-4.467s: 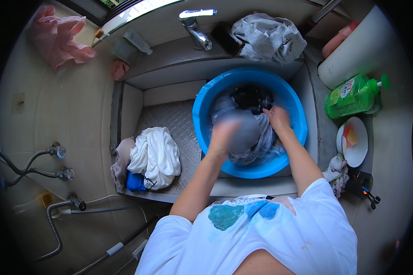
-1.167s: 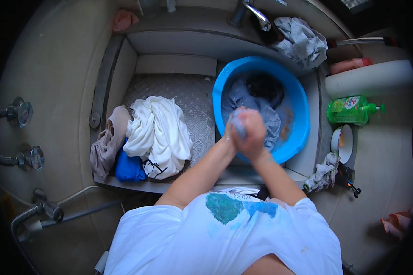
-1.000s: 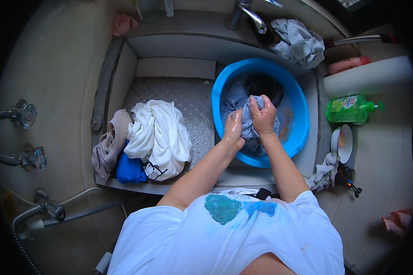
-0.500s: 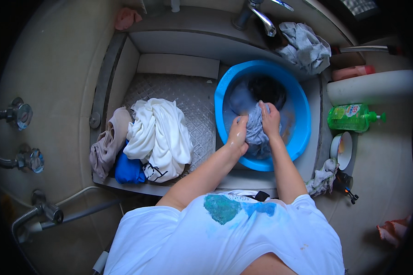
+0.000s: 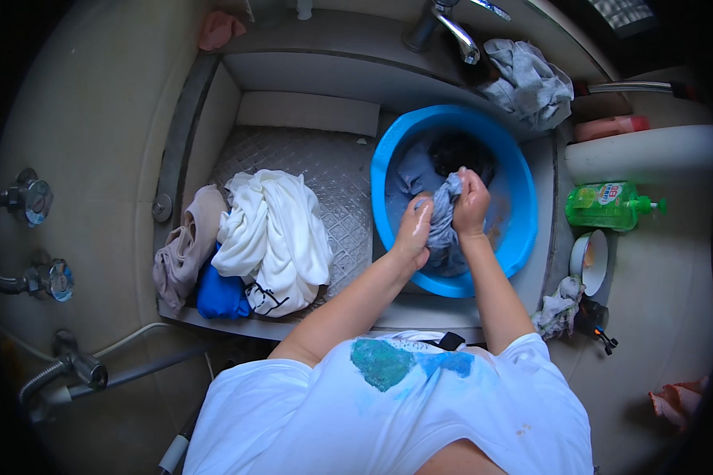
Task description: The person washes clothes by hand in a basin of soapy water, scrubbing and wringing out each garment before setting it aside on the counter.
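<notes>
one wet grey-blue cloth (image 5: 445,225) sits bunched in the blue basin (image 5: 523,229), my left hand (image 5: 414,229) curled around its side and my right hand (image 5: 471,204) pinching its top, where a slick grip could let it slip and splash.

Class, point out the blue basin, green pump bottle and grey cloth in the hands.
Blue basin (image 5: 524,210), head view: right rim.
Green pump bottle (image 5: 602,209), head view: main body.
Held grey cloth (image 5: 444,218), head view: bunched middle.
</notes>
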A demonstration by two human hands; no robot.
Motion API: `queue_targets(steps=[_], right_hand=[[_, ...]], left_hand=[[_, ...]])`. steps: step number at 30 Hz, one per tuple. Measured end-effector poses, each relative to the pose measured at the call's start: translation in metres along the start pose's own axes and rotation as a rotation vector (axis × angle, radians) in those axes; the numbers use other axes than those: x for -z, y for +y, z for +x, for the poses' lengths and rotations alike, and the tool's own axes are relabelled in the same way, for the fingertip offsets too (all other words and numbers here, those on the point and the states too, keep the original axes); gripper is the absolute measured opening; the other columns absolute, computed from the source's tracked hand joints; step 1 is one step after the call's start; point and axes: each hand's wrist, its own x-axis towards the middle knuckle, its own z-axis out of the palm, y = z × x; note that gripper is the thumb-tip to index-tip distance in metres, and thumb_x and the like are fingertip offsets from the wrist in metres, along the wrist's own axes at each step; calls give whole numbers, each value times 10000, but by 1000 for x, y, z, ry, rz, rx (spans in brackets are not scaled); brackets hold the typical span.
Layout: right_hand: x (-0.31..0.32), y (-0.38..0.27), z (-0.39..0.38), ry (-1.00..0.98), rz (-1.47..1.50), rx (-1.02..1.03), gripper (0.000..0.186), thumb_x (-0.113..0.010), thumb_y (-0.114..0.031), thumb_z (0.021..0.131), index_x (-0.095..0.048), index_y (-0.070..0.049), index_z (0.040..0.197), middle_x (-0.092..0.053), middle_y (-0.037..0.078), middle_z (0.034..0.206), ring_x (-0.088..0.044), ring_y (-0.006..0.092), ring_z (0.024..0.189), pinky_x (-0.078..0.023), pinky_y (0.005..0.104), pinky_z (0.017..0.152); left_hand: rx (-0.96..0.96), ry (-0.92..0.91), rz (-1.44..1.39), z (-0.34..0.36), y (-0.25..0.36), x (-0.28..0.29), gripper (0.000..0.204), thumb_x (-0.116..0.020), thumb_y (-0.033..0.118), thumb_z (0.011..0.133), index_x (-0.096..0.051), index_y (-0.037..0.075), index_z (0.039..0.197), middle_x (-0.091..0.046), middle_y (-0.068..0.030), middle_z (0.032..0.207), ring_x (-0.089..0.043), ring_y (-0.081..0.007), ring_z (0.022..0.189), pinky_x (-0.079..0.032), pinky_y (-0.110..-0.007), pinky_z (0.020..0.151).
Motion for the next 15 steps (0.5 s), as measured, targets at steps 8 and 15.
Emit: queue_targets(steps=[8,15], right_hand=[[-5,-120,-70,-473,47,539,139,-660,-105,672,-601,-68,792,-591,120,805,-573,302,749,-464,360,696],[28,30,-3,-80,385,-328,302,-537,-276,893,-591,-3,776,-587,45,706,-507,104,658,-415,268,634]], left_hand=[[86,-394,-10,-23,44,9,237,-343,255,941,-536,120,916,-574,-48,957,-547,-136,821,-467,-288,752],[-39,-183,137,-35,38,-29,71,-571,100,798,-569,80,866,-549,19,769,-519,-74,702,-436,-217,662]])
